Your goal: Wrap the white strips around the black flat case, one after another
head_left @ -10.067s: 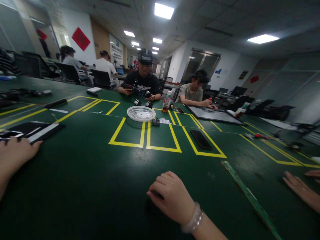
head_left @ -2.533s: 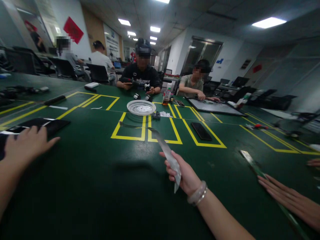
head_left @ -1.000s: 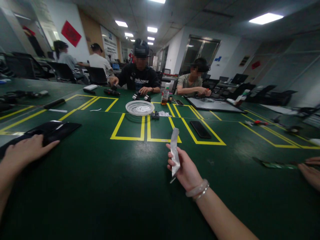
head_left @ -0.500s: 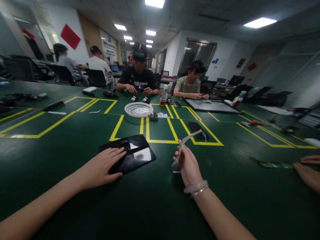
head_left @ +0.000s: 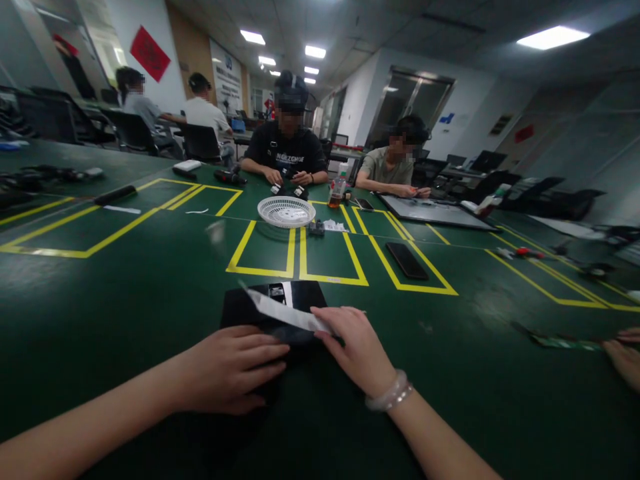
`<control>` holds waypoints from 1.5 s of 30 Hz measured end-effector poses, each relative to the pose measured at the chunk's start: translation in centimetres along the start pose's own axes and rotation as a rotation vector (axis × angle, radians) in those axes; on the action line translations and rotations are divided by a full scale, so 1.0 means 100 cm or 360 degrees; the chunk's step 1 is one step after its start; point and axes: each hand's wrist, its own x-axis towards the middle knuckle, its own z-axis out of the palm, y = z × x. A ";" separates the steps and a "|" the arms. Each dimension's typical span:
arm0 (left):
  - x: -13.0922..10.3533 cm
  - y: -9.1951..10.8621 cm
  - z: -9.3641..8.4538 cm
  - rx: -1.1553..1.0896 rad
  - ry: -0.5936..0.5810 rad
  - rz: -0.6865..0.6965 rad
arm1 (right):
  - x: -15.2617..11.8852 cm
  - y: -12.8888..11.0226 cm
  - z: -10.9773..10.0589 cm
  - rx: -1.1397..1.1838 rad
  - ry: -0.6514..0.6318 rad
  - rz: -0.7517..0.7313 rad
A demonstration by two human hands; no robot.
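Note:
A glossy black flat panel (head_left: 300,291) lies on the table in front of me. My left hand (head_left: 235,370) rests along its near left side, fingers stretched out over it and thumb lower down. In my right hand (head_left: 350,343) is a thin, pale, partly see-through strip (head_left: 283,313), pinched at its right end between thumb and fingers. The strip slants across above the panel, its far end rising to the upper left. Whether it touches the panel I cannot tell. A bracelet circles my right wrist.
Beyond the panel, yellow tape (head_left: 335,280) marks the green table. A white basket (head_left: 286,212), a bottle (head_left: 337,190) and a black phone (head_left: 406,260) stand or lie farther off. Two people sit opposite. At the right edge another person's hand (head_left: 625,357) touches a green strip (head_left: 565,341).
My right hand has swung left with the strip, from beside the panel to over it. The panel has turned and shifted slightly right, and my left hand has moved right along its near side.

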 end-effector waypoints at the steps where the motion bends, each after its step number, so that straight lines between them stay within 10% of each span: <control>1: 0.001 0.004 0.001 0.0018 0.0094 0.0070 | 0.000 0.000 0.001 -0.0038 -0.0082 -0.0026; 30: 0.002 -0.014 0.008 -0.0133 -0.0179 -0.0335 | 0.001 -0.020 0.000 -0.0288 -0.0341 -0.0132; 45: -0.001 -0.028 0.007 -0.0179 -0.0410 -0.0649 | -0.001 -0.015 -0.003 -0.0171 -0.0063 -0.0138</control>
